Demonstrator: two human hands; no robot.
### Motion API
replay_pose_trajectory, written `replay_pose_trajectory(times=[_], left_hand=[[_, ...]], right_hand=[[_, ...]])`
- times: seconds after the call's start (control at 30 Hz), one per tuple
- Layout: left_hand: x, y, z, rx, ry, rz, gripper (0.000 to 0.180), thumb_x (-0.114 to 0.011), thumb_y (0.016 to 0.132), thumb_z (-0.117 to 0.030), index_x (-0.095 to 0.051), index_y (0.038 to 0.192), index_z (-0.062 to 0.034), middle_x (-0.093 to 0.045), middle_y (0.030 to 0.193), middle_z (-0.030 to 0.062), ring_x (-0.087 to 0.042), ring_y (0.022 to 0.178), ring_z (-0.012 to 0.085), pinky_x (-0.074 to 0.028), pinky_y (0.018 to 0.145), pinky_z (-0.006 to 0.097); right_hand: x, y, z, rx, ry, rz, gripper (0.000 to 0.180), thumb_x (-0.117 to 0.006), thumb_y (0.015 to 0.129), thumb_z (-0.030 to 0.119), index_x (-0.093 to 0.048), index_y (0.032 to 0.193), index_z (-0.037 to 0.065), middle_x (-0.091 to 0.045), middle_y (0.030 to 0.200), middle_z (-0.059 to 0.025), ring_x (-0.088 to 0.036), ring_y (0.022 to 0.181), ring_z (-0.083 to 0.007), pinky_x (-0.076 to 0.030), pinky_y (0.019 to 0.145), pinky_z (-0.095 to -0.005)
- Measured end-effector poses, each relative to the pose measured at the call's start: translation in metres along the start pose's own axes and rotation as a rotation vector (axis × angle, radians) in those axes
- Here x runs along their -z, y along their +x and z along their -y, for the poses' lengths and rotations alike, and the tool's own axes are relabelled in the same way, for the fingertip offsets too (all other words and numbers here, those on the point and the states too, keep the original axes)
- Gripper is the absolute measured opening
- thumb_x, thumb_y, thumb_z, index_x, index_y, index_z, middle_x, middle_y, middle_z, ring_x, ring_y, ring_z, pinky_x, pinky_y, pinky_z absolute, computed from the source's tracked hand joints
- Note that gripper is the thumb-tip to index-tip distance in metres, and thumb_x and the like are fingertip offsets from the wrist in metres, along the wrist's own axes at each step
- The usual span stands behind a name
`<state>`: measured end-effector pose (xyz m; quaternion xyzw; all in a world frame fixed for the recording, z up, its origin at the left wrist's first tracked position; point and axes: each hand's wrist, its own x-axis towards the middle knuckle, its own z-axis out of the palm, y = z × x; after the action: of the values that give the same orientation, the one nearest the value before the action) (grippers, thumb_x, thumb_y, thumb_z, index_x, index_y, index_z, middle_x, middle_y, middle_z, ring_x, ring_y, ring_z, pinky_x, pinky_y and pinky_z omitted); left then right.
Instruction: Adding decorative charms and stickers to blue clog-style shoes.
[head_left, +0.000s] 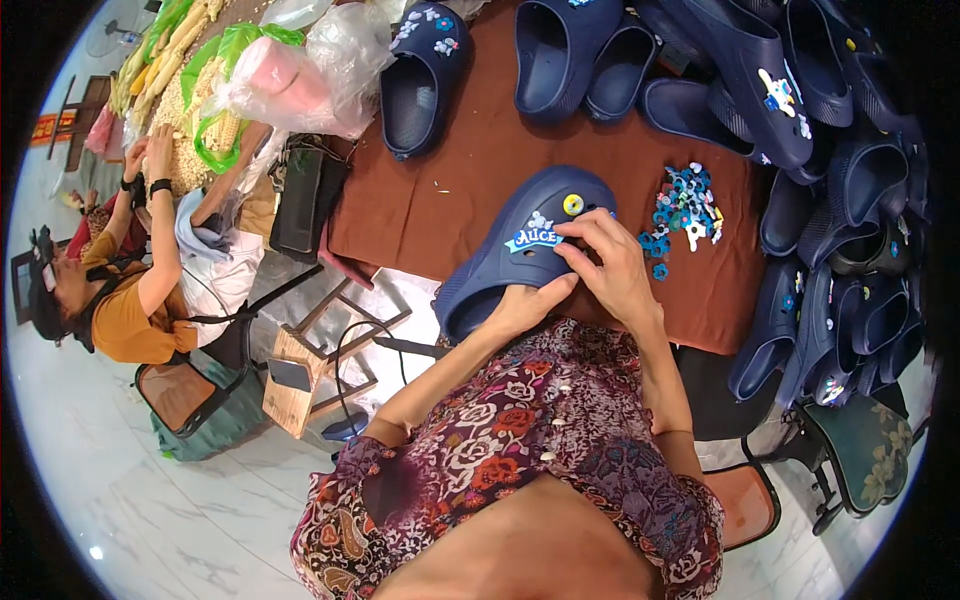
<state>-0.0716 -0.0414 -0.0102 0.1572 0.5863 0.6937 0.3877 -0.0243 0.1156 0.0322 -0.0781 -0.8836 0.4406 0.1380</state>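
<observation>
A navy clog (475, 272) lies tilted at the near edge of the brown-covered table, toe pointing away from me. My left hand (526, 306) reaches into its opening and grips the upper; the thumb shows outside, while the other fingers are hidden inside. With bent fingers, my right hand (610, 265) pinches the right end of a blue-and-white banner-shaped shoe charm (530, 241) on the clog's top. A round yellow charm (573, 204) and a small whitish charm (540, 220) sit beside it. To the right is a pile of loose blue and white charms (684, 208).
Several navy clogs (850, 180) are heaped along the right side. More clogs (424, 90) stand at the far edge. A clear plastic bag with a pink roll (285, 78) lies at the far left. Beyond it, another person (135, 285) handles corn (190, 130). Chairs (860, 440) stand below.
</observation>
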Motion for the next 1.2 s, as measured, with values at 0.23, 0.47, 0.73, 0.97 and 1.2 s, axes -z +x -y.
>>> replay_pose_trajectory(times=[0.23, 0.47, 0.73, 0.97, 1.2], left_hand=[[-0.001, 0.0, 0.003, -0.049, -0.012, -0.007, 0.036, -0.062, 0.088, -0.01, -0.052, 0.121, 0.0008, -0.056, 0.115, 0.0072, -0.055, 0.107, 0.0171, -0.047, 0.092, 0.034], [-0.002, 0.0, -0.003, 0.002, -0.014, -0.001, 0.037, -0.062, 0.088, -0.009, -0.052, 0.123, 0.001, -0.056, 0.117, 0.0077, -0.055, 0.109, 0.0173, -0.047, 0.093, 0.034], [0.016, 0.002, 0.002, 0.192, -0.504, -0.076, 0.043, -0.057, 0.089, -0.014, -0.05, 0.128, 0.0027, -0.058, 0.125, 0.011, -0.055, 0.117, 0.0207, -0.043, 0.102, 0.036], [0.024, 0.02, -0.02, 0.351, -0.642, -0.244, 0.045, -0.057, 0.092, -0.019, -0.047, 0.131, 0.0014, -0.057, 0.128, 0.0133, -0.054, 0.121, 0.0234, -0.042, 0.106, 0.04], [0.036, 0.03, -0.023, 0.39, -0.604, -0.213, 0.053, -0.06, 0.095, -0.03, -0.046, 0.134, 0.0017, -0.055, 0.135, 0.0152, -0.055, 0.124, 0.0256, -0.043, 0.108, 0.04]], right_hand=[[0.002, 0.0, -0.001, 0.003, 0.046, 0.035, 0.02, -0.072, 0.082, 0.017, -0.067, 0.099, 0.007, -0.061, 0.097, -0.0073, -0.063, 0.087, -0.0271, -0.05, 0.073, -0.0362], [0.002, 0.0, -0.001, -0.053, 0.08, 0.05, 0.021, -0.072, 0.083, 0.017, -0.067, 0.1, 0.007, -0.061, 0.097, -0.007, -0.062, 0.086, -0.0258, -0.05, 0.072, -0.0353], [-0.009, -0.01, 0.0, -0.086, 0.14, -0.098, 0.016, -0.069, 0.085, 0.01, -0.068, 0.1, 0.005, -0.062, 0.097, -0.0086, -0.062, 0.087, -0.0259, -0.05, 0.075, -0.0357], [0.009, -0.034, -0.023, -0.297, 0.15, -0.347, 0.014, -0.065, 0.088, 0.004, -0.069, 0.102, 0.004, -0.064, 0.095, -0.0102, -0.065, 0.088, -0.0212, -0.054, 0.074, -0.0317], [0.031, -0.078, -0.068, -0.443, -0.317, -0.369, 0.01, -0.066, 0.084, 0.005, -0.065, 0.093, 0.006, -0.06, 0.089, -0.0113, -0.063, 0.08, -0.0275, -0.05, 0.071, -0.038]])
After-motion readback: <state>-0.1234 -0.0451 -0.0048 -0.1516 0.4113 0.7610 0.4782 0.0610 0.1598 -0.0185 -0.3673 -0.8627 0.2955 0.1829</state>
